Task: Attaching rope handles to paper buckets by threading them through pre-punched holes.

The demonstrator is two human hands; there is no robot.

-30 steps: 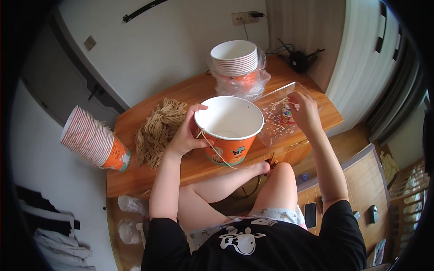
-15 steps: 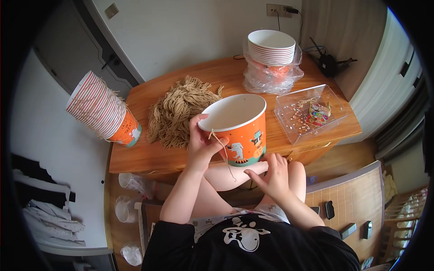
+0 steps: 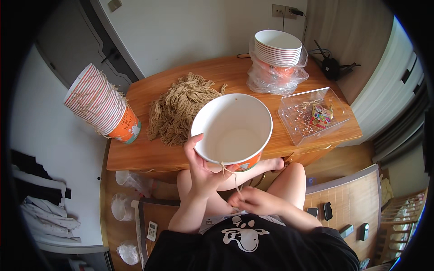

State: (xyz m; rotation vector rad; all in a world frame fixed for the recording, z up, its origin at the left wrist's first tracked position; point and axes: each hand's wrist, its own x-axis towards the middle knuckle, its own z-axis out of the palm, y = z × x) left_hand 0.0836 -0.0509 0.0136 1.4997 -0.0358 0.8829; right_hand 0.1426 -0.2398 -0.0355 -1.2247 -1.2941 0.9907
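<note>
Bucket (image 3: 233, 128), centre of frame, gripped near its rim by the left hand (image 3: 204, 177), could tip if the right hand (image 3: 254, 201), apparently pinching the string (image 3: 236, 181), tugs too hard.

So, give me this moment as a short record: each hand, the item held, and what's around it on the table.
Left hand: holding the bucket by its side, near the rim
Right hand: fingers at the string, exact grip unclear
Bucket: white inside, orange outside, mouth facing the camera
String: hanging from the bucket's rim
Table, left to right: nested bucket stack, tan twine pile, plastic-wrapped bucket stack, clear tray with small beads
</note>
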